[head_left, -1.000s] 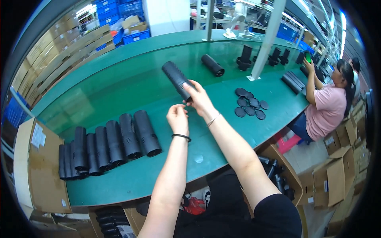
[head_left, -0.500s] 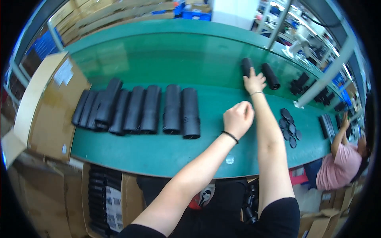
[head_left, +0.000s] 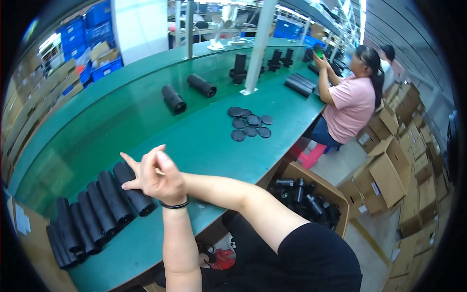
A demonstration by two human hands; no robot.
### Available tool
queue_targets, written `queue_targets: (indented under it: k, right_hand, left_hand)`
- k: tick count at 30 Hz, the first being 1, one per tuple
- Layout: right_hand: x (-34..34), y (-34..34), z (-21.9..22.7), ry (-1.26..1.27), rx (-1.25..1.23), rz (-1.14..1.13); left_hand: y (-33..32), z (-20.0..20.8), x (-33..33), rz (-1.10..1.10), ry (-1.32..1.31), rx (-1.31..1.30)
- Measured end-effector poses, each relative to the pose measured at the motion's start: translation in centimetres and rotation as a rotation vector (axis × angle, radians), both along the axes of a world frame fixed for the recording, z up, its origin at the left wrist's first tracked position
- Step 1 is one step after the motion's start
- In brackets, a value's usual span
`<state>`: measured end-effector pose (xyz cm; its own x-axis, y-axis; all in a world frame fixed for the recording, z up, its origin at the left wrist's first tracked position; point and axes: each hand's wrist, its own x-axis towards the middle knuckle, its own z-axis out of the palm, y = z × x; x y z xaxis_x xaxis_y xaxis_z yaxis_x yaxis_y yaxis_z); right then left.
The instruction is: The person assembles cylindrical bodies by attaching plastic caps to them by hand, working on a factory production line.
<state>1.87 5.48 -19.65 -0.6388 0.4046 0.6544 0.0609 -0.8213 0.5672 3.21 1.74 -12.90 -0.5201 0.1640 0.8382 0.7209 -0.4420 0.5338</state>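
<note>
Left hand: the left hand [head_left: 163, 182] is up over the near edge of the green table [head_left: 204, 146]. It has a dark band on the wrist. Its fingers curl in, and I cannot tell if it holds anything.

Right hand: the right hand [head_left: 142, 163] is tucked behind the left hand and touches it. Only some fingers stick out past it. I cannot tell if it is open or holding something.

Row of black tubes: the row of black tubes [head_left: 92, 214] lies on the table, just under the hands and off to their left side. The tubes lie side by side and touch.

Nearest tube: the nearest tube [head_left: 134, 192] is the last one in the row, right below both hands. Its long way runs from far to near, with the open end toward the person.

Which hand is closer: both are over it, but the left hand is in front and a little nearer.

Two lone tubes: the two lone tubes [head_left: 173, 99] lie well past the hands, far up the table.

Round black caps: the round black caps [head_left: 249, 124] lie flat, far ahead and to the right of the hands.

Other person: a person in a pink shirt [head_left: 352, 104] sits far off to the right.
</note>
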Motion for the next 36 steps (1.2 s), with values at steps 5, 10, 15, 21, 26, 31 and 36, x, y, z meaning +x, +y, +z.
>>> queue_targets:
  k: [5,10,15,21,26,31,36]
  right_hand:
    - [4.7,5.6,-0.8,-1.049,0.921,-0.766]
    - [9.0,7.6,2.9,-1.708,1.479,-1.014]
    - [13.0,7.6,1.2,-1.595,1.372,-1.261]
    - [14.0,8.3,0.3,-1.608,1.455,-1.087]
    - [14.0,8.4,-0.3,-1.548,1.471,-1.105]
    - [14.1,8.1,0.1,-1.513,1.631,-1.194]
    - [14.0,7.9,-0.2,-1.461,1.893,-1.349]
  left_hand:
    - [1.2,1.1,1.4,-0.161,-0.232,-0.010]
    - [2.6,-0.6,-0.7,0.187,-0.029,-0.264]
    - [4.9,-3.0,-0.6,-0.721,-0.976,-0.502]
    - [6.5,-5.7,-0.9,-0.959,-0.848,-0.556]
    - [6.7,-6.4,-0.5,-0.947,-0.930,-0.430]
    - [6.7,-7.2,-2.0,-0.709,-0.948,-0.226]
    - [6.7,-7.6,-2.8,-0.732,-1.068,-0.178]
